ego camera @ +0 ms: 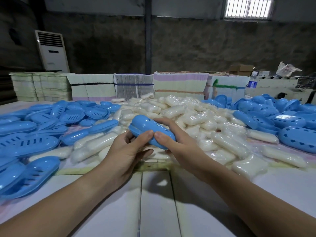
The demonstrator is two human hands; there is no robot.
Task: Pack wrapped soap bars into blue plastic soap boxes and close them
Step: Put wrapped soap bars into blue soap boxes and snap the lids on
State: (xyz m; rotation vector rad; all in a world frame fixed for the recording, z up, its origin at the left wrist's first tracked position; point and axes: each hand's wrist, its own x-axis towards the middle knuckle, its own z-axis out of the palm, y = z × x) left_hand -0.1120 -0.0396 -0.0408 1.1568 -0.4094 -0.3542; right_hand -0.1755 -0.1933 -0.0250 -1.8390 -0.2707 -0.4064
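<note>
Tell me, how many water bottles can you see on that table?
1. The water bottle stands at the far right, behind the blue soap boxes and beside the stacked paper bundles. Others may be hidden.

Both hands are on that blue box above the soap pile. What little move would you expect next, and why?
Probably a squeeze to snap it shut. The left hand and right hand both hold the box, thumbs pressing side by side on its near edge, and a seam shows at its left end. Whether it has latched, I cannot tell. Once shut, it would likely be set aside.
</note>
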